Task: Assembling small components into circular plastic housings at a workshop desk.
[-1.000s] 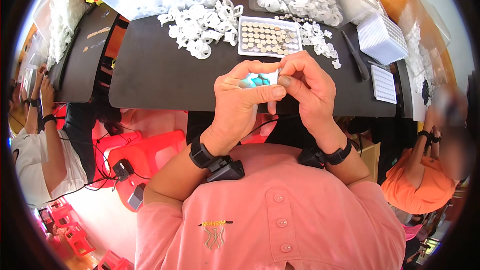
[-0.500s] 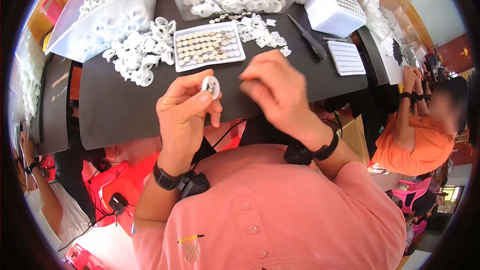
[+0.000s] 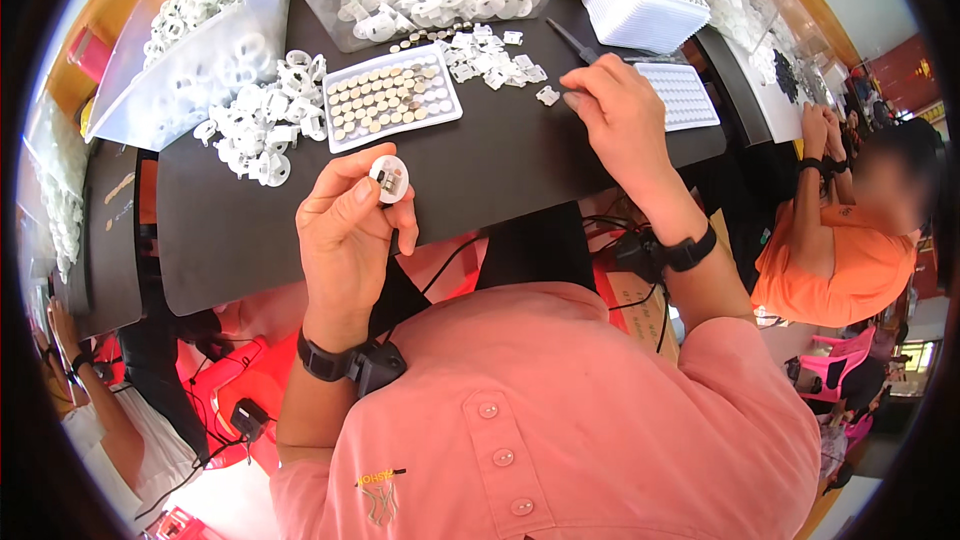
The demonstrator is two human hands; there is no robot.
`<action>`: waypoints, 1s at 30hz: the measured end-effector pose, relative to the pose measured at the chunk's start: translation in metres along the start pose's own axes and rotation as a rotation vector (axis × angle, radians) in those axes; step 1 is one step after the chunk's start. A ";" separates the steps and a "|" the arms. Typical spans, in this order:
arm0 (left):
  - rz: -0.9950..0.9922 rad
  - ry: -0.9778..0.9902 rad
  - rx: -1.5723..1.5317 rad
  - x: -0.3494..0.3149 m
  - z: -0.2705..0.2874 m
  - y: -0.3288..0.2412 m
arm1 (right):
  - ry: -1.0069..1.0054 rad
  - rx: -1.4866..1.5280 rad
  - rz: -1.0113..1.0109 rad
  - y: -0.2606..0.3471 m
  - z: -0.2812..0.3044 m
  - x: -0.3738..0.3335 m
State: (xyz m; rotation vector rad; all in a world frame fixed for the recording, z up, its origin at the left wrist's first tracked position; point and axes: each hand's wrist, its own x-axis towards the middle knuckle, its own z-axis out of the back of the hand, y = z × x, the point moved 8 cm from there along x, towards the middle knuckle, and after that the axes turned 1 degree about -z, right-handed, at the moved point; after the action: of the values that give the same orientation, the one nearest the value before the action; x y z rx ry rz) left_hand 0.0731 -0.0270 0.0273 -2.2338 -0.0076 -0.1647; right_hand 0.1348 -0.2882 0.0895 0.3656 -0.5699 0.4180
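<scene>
Now the left hand (image 3: 345, 235) pinches a round white disc (image 3: 389, 179) above the bench (image 3: 480, 165) (face up, easy to inspect), while the right hand (image 3: 620, 120) reaches, fingertips together, onto small white pieces (image 3: 490, 58).

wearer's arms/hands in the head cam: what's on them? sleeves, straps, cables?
Both hands bare, no gloves. Left hand has a black wrist strap carrying a small black box; right hand has a matching black strap with a box on it. Thin black cables run near the right wrist. Salmon-pink short-sleeved polo shirt, forearms uncovered.
</scene>
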 end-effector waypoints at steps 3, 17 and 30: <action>0.016 -0.007 0.001 0.001 0.000 0.000 | 0.031 -0.189 0.032 0.003 -0.022 0.005; 0.107 0.051 -0.237 0.000 0.005 0.002 | 0.077 0.200 -0.003 0.024 -0.022 0.007; 0.116 0.067 -0.120 0.003 0.006 0.006 | 0.515 1.111 -0.121 0.135 -0.047 0.030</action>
State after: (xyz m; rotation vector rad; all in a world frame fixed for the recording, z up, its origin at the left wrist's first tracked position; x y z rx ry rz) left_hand 0.0769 -0.0259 0.0197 -2.3402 0.1726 -0.1808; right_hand 0.1147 -0.1435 0.0995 1.3002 0.2470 0.6614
